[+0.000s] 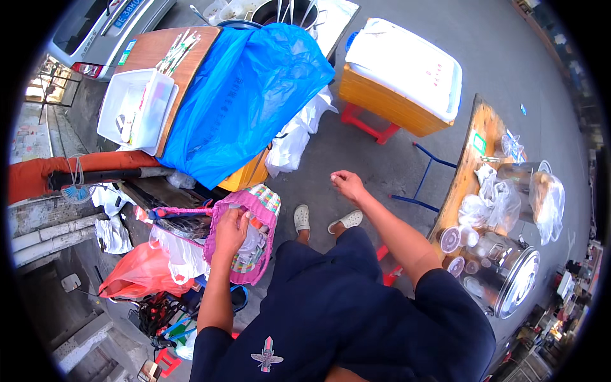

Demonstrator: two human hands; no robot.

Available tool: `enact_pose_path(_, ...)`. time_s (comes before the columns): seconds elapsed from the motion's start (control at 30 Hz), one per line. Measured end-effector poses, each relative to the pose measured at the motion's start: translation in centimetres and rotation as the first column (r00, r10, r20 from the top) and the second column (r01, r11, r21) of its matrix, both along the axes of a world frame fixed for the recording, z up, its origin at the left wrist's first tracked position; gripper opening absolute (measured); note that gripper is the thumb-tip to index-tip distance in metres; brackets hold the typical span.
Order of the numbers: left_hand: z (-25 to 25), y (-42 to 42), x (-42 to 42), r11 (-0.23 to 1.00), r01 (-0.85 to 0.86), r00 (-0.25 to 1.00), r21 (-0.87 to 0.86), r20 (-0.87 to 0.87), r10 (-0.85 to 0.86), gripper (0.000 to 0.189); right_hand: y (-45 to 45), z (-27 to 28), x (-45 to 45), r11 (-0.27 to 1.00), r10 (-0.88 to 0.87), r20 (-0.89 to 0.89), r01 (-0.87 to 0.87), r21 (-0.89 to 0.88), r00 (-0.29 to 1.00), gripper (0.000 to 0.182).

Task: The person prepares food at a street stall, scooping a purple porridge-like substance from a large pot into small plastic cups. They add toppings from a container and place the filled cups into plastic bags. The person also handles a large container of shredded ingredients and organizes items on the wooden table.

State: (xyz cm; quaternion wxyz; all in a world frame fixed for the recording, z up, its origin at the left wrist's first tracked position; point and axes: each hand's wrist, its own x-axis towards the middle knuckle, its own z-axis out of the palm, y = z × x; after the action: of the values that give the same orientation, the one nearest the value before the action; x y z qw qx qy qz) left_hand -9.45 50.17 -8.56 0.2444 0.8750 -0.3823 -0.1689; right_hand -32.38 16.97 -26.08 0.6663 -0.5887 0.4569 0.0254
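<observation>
My left hand [232,230] reaches over the near side of a pink woven basket [268,262], its fingers over the opening; whether they grip anything is hidden. Clear plastic containers [251,242] and small papers lie inside the basket. Out over the grey ground, my right hand [348,184] hangs with its fingers curled and thumb near the fingertips; nothing shows clearly in it. A blue plastic sheet [248,90] drapes over a table beyond the basket. A yellow box with a white lid [401,71] rests on a red stool [367,125] farther ahead.
At right, a wooden table [482,119] bears plastic bags, lidded cups and a metal pot [501,281]. Blue metal legs [422,179] jut out beside it. A white plastic bin [136,107] sits at upper left. Red and white bags [143,272] hang at left.
</observation>
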Motion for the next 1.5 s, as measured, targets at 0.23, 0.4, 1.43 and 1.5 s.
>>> enact_pose_path(0.23, 0.1, 6.0, -0.1, 0.986, 0.094, 0.983, 0.139, 0.144, -0.114, 0.025, 1.8, -7.4, 22.4, 0.914, -0.393, -0.103, 0.400, 0.064, 0.914, 0.029)
enact_pose_path(0.4, -1.0, 8.4, -0.6, 0.998, -0.042, 0.987, 0.047, -0.151, 0.049, 0.021, 3.0, -8.9, 25.2, 0.869, -0.475, -0.170, 0.431, -0.243, 0.863, 0.031)
enact_pose_path(1.43, -6.5, -24.2, -16.9, 0.866, 0.428, 0.265, -0.257, -0.881, -0.393, 0.023, 10.5, 11.4, -14.8, 0.570, -0.748, 0.130, 0.730, -0.378, 0.651, 0.028)
enact_pose_path(1.5, -6.2, -24.9, -19.1, 0.882, 0.419, 0.230, -0.217, -0.914, -0.334, 0.024, 10.8, 11.5, -16.3, 0.448, -0.750, 0.091, 0.605, -0.659, 0.655, 0.034)
